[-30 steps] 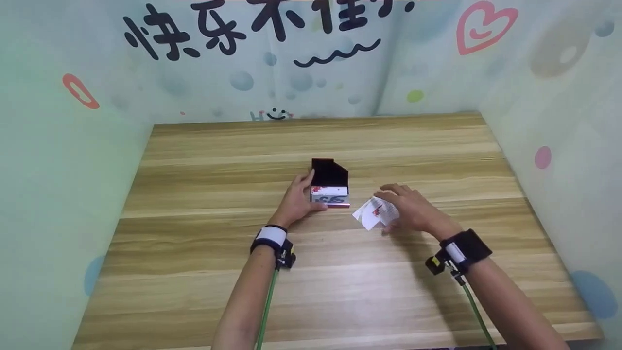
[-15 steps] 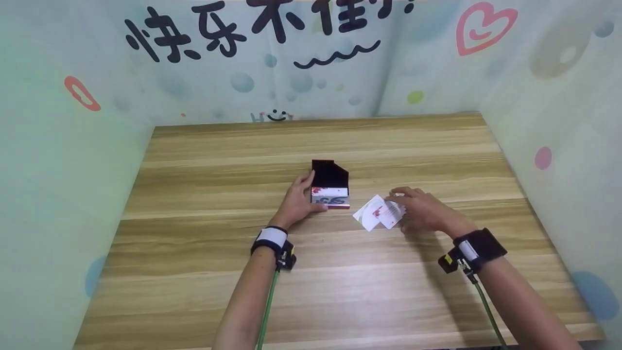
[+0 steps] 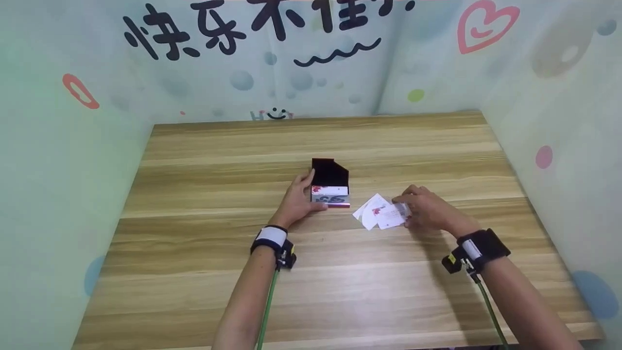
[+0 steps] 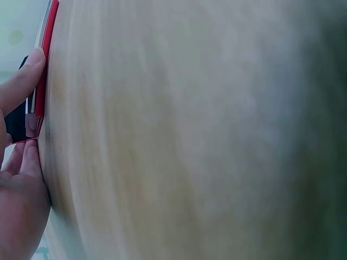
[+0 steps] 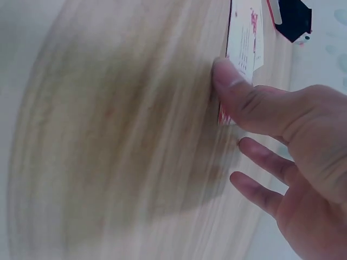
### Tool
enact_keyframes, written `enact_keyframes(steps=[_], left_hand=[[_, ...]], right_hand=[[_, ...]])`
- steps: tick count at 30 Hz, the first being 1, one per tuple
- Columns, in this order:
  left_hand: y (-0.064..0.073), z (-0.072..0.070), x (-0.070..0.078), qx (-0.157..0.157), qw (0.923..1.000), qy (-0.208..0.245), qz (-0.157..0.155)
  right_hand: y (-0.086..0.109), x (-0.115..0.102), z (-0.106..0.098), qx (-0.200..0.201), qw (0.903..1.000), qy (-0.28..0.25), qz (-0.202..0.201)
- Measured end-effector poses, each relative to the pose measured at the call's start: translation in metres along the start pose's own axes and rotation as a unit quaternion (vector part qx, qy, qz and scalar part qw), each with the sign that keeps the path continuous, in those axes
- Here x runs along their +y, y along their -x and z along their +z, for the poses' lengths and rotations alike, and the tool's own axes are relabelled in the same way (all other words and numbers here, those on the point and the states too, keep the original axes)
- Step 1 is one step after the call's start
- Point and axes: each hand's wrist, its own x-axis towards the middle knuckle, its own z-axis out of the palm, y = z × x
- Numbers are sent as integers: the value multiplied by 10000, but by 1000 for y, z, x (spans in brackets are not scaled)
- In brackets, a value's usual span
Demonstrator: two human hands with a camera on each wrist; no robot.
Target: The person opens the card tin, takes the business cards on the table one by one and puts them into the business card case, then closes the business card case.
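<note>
In the head view, my left hand (image 3: 295, 201) grips the left side of a small card box (image 3: 330, 190), its thumb at the near edge and its fingers at the far side. The box's black-lined flap (image 3: 328, 171) stands open toward the back. In the left wrist view, the thumb presses the box's red edge (image 4: 50, 54). To the right, my right hand (image 3: 430, 209) pinches the right end of a white printed card (image 3: 392, 218). That card overlaps other white cards (image 3: 368, 210) lying on the table. The right wrist view has the thumb (image 5: 233, 84) on the held card (image 5: 241, 38).
A wood-grain table (image 3: 204, 170) lies under both hands. Behind it stands a printed backdrop (image 3: 330, 82) with large characters, and similar panels rise on the left and right. Green cables (image 3: 267, 311) run from the wrist cameras along the forearms.
My right hand has moved to the right and drawn back from over the cards, and the upper card has shifted right and turned with it. The left hand and the box have stayed put.
</note>
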Motion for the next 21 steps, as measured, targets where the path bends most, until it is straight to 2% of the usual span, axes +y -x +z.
enact_keyframes(steps=[17, 21], left_hand=[[0, 0, 2, -24, 9999, -56, -115], [0, 0, 1, 1, 10000, -45, -7]], right_hand=[[6, -1, 0, -199, 9965, -515, 624], [8, -6, 2, -142, 9977, -335, 573]])
